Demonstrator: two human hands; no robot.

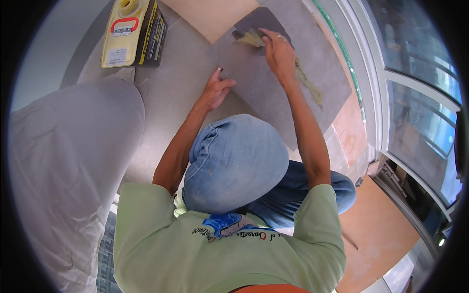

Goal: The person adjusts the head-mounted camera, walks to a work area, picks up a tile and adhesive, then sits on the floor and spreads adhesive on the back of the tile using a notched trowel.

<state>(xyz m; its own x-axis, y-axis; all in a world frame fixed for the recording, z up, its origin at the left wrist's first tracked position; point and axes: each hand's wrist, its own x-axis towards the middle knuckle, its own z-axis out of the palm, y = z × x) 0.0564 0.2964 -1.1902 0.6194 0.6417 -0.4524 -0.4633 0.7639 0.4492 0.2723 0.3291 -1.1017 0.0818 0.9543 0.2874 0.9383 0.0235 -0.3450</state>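
Observation:
A large grey tile lies tilted on the floor in front of my bent knees. My right hand is at its far corner, shut on a flat dark trowel that drags yellowish adhesive in a streak along the tile's right side. My left hand rests on the tile's left edge, fingers curled against it, holding nothing else. My knee in blue jeans hides the near part of the tile.
A yellow and black canister lies at the far left on the grey floor. A big pale sack-like shape fills the left. A glass window wall runs along the right, above bare orange subfloor.

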